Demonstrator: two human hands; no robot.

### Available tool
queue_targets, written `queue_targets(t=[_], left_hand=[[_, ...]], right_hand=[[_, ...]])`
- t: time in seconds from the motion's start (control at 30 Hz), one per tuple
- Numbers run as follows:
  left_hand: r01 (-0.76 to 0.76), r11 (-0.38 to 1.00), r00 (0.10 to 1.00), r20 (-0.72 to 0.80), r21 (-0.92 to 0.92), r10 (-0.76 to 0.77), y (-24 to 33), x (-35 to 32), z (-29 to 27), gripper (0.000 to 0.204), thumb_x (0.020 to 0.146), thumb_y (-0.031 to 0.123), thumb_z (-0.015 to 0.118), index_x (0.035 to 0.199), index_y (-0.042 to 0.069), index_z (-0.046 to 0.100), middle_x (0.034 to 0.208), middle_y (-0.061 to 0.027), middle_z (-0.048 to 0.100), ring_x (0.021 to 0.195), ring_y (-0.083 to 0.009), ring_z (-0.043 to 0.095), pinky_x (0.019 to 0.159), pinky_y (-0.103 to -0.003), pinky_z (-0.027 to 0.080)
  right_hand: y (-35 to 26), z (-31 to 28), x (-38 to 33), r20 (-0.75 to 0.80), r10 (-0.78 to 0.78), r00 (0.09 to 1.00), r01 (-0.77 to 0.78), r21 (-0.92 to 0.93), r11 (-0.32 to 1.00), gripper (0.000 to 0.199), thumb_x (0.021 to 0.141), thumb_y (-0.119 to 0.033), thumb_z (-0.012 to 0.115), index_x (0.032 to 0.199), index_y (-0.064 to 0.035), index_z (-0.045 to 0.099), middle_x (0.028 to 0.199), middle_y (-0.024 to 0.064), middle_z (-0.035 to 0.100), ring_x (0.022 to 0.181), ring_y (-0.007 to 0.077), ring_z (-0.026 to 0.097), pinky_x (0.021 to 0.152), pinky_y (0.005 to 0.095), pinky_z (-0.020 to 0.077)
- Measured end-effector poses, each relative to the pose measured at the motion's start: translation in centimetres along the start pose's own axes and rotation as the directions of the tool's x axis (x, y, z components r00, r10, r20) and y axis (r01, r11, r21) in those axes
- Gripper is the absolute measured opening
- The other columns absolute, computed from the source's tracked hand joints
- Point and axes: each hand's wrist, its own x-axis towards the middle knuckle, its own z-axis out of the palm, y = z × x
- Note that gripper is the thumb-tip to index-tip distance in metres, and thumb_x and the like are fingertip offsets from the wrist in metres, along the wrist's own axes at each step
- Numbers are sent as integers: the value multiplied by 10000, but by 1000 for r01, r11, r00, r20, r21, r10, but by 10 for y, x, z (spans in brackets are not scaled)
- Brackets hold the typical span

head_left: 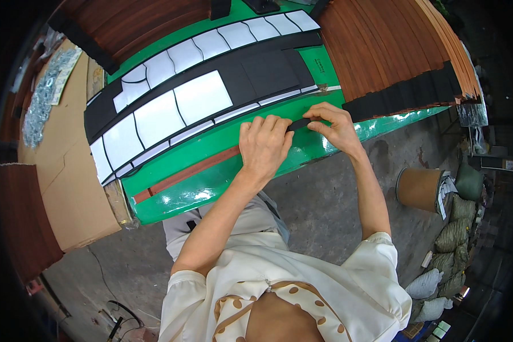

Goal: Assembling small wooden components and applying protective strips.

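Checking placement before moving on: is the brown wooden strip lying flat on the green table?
Flat: the brown strip lies along the green table, with the left hand on its end.

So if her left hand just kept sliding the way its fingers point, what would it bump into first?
Probably the black strip pinched in the right hand, just past the left hand; depth is hard to judge.

Head view: worn on head, looking steeply down, close over glossy green flat worktable point(222, 149).
Rim: straight edges bent.
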Motion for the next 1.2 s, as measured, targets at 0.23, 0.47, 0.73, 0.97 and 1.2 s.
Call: queue_targets(t=[0.23, 0.47, 0.73, 0.97, 1.2], left_hand=[[-21, 999, 1000, -8, 35, 22, -1, 1, 0, 190, 696, 158, 713, 873, 122, 656, 812, 20, 602, 739, -171, 545, 660, -325, 372], [-30, 999, 999, -14, 40, 31, 0, 1, 2, 194, 691, 158, 718, 871, 130, 651, 818, 21, 601, 739, -169, 544, 654, -323, 371], [-104, 989, 991, -74, 109, 112, -8, -5, 1, 220, 687, 152, 677, 904, 180, 659, 764, 24, 559, 701, -165, 525, 611, -330, 369], [-205, 964, 960, -155, 170, 231, -3, -5, 10, 193, 705, 156, 590, 894, 142, 630, 710, 10, 484, 651, -159, 486, 578, -308, 354], [-240, 950, 951, -150, 200, 271, -6, -10, 7, 242, 730, 163, 570, 953, 86, 624, 732, -36, 507, 656, -189, 485, 586, -331, 350]], right_hand=[[1, 2, -1, -12, 31, 999, -30, 66, 997, 189, 753, -25, 685, 937, 10, 660, 933, 72, 635, 776, 146, 608, 685, 270, 497], [1, 1, -2, -2, 68, 998, -68, 87, 994, 202, 758, -12, 680, 957, 11, 655, 954, 78, 630, 795, 154, 615, 720, 259, 505], [6, 15, -6, -5, 106, 994, -102, 238, 966, 241, 776, -14, 669, 1016, -9, 651, 1083, 63, 579, 872, 133, 582, 764, 264, 501], [10, 47, -17, -193, 303, 933, -232, 320, 919, 173, 934, -153, 534, 979, -2, 606, 924, 26, 604, 836, 91, 524, 751, 233, 420], [5, 76, -11, -424, 376, 824, -270, 289, 919, 202, 977, -131, 390, 955, 8, 534, 845, 69, 580, 808, 146, 531, 765, 280, 431]])
